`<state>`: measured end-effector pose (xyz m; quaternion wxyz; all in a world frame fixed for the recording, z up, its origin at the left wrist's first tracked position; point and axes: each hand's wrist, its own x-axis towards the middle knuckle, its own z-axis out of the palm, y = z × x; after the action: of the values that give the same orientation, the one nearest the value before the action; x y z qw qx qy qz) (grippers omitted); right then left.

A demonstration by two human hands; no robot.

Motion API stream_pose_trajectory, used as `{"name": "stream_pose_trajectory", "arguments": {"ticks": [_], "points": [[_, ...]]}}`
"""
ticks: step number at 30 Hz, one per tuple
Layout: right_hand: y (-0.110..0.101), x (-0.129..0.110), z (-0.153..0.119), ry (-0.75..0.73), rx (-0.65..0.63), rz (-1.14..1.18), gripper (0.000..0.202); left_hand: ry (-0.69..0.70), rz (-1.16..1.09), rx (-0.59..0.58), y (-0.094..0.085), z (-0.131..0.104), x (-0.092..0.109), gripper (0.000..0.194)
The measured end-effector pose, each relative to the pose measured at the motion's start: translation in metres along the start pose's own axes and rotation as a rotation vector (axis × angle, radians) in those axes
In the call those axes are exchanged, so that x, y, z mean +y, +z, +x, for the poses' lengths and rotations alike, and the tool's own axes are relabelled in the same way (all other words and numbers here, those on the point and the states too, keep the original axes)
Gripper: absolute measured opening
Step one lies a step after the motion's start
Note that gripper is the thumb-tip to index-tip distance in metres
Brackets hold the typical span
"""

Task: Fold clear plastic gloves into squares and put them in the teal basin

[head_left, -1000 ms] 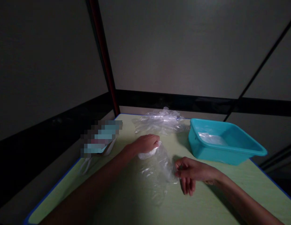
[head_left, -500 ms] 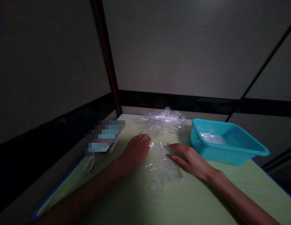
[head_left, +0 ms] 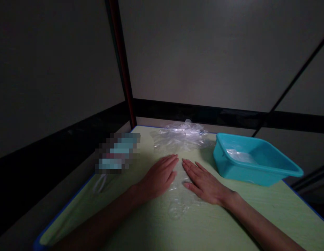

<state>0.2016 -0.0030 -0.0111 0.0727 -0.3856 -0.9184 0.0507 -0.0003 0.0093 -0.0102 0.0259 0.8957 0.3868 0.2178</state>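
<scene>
A thin, see-through plastic piece (head_left: 179, 205), which looks like a disposable glove, lies spread on the pale green table (head_left: 141, 230). My left hand (head_left: 159, 176) rests flat over its left side, fingers stretched forward. Opposite it, my right hand (head_left: 203, 181) lies palm down on the right side, fingers extended and thumb apart. The fingertips of both hands point toward each other with a small gap between them. Part of the plastic is hidden under the hands.
Behind my hands lies a crumpled pile of clear plastic pieces (head_left: 184, 134). A turquoise basin (head_left: 256, 170) stands at the right, with some clear plastic (head_left: 240, 156) inside. At the left edge is a blurred-out item (head_left: 117, 153) with a white loop (head_left: 99, 183). Walls border the table.
My left hand has moved right and flattened onto the plastic. My right hand has shifted slightly left and come down flat too, covering more of the plastic.
</scene>
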Motion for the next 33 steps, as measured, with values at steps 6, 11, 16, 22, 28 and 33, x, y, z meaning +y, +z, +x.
{"name": "stream_pose_trajectory", "arguments": {"ticks": [6,11,16,22,28,33], "points": [[0.006,0.002,-0.004,0.004,0.039,-0.002,0.060,0.028,0.049,-0.221,0.003,-0.006,0.013,0.053],[0.006,0.001,-0.003,0.022,0.017,-0.002,0.060,0.024,0.079,-0.260,0.004,-0.012,0.006,0.054],[0.002,0.002,-0.003,0.031,0.010,0.084,0.059,-0.037,-0.022,-0.273,-0.003,-0.016,0.002,0.052],[-0.032,0.008,-0.016,-0.129,0.068,0.304,0.035,-0.152,-0.645,-0.097,-0.015,-0.009,0.004,0.045],[-0.052,0.002,-0.032,-0.205,-0.118,0.264,0.013,-0.246,-1.465,-0.189,-0.002,-0.002,0.002,0.052],[-0.048,0.000,-0.038,-0.185,-0.150,0.125,0.008,-0.353,-1.661,-0.223,0.004,-0.002,-0.001,0.053]]}}
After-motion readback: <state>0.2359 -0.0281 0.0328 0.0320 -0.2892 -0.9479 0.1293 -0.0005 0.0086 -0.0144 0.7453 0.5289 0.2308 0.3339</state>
